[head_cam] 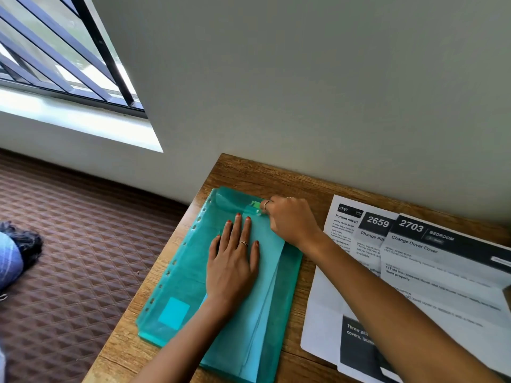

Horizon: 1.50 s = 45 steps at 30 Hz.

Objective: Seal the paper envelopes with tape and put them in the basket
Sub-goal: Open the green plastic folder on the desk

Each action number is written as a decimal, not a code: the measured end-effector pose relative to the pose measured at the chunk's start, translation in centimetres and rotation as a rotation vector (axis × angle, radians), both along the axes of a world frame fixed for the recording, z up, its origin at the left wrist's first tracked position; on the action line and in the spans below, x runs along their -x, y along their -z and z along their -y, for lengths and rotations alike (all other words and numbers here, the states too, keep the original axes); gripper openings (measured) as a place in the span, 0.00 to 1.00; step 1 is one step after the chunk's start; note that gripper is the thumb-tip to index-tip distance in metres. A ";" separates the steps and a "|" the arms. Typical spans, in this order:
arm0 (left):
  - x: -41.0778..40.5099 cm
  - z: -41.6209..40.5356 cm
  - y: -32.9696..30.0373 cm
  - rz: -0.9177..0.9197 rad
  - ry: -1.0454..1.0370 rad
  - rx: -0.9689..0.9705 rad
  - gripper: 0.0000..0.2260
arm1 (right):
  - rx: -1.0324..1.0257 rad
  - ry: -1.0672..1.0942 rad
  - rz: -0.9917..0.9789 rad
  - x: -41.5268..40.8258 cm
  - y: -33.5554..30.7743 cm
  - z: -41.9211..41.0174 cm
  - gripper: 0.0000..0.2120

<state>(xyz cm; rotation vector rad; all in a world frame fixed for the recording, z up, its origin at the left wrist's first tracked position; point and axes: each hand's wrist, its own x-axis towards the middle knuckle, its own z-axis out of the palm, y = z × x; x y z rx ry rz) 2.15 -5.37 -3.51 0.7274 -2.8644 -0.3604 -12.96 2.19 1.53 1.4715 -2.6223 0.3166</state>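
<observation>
A teal envelope [265, 275] lies on a translucent green plastic sleeve [179, 272] on the wooden table [249, 172]. My left hand [233, 261] lies flat on the envelope with its fingers straight, pressing it down. My right hand [290, 219] is at the envelope's far end, fingers curled, pinching a small green piece of tape [255, 204] at the flap's edge. No basket is in view.
Printed instruction sheets [414, 272] lie to the right of the envelope. A wall runs along the table's far edge. The table's left edge drops to patterned carpet [83, 244], where a dark and blue bundle [16, 250] lies. A barred window [55, 51] is upper left.
</observation>
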 end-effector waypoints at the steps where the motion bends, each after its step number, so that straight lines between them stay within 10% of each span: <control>1: 0.0 0.0 0.1 0.008 0.004 0.004 0.26 | 0.070 0.066 0.063 0.8 -0.1 0.1 0.13; 7: 0.0 -0.5 0.4 0.015 0.038 0.045 0.25 | 0.250 0.275 0.308 5.3 1.1 -1.4 0.13; 45: 0.4 -0.8 -0.4 -0.033 -0.033 0.054 0.23 | 0.346 0.151 0.188 6.1 2.9 -1.3 0.11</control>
